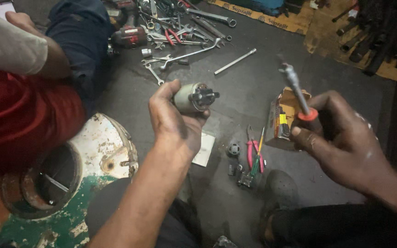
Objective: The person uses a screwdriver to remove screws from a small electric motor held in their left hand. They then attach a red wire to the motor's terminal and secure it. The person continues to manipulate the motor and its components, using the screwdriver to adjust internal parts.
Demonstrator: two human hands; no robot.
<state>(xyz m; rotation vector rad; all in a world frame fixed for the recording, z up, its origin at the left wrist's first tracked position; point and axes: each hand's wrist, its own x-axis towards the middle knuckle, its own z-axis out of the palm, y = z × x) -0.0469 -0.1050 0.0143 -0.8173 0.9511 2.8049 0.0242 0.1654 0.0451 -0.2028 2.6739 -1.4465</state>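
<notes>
Head view: I see the left hand (176, 120) wrapped around a small grey cylindrical motor part (193, 97), held up over the middle of the dark floor (249, 92), its black terminal end facing right. The right hand (341, 138) is clenched on a screwdriver (299, 98) with an orange collar, shaft pointing up and left, tip well apart from the part; tip is blurred, so I can't tell the bit type. Just behind the shaft sits an open cardboard box (281, 117). On the floor between the hands: red-handled pliers (252, 154), a small black round piece (233, 149) and a white paper scrap (205, 149). A scatter of spanners (184, 43) lies toward the far edge of the floor, a long steel rod (235, 61) beside it. Near left corner: a rusty white-green round housing (102, 151). Another person's red-clad leg (24, 115) is at the left edge.
</notes>
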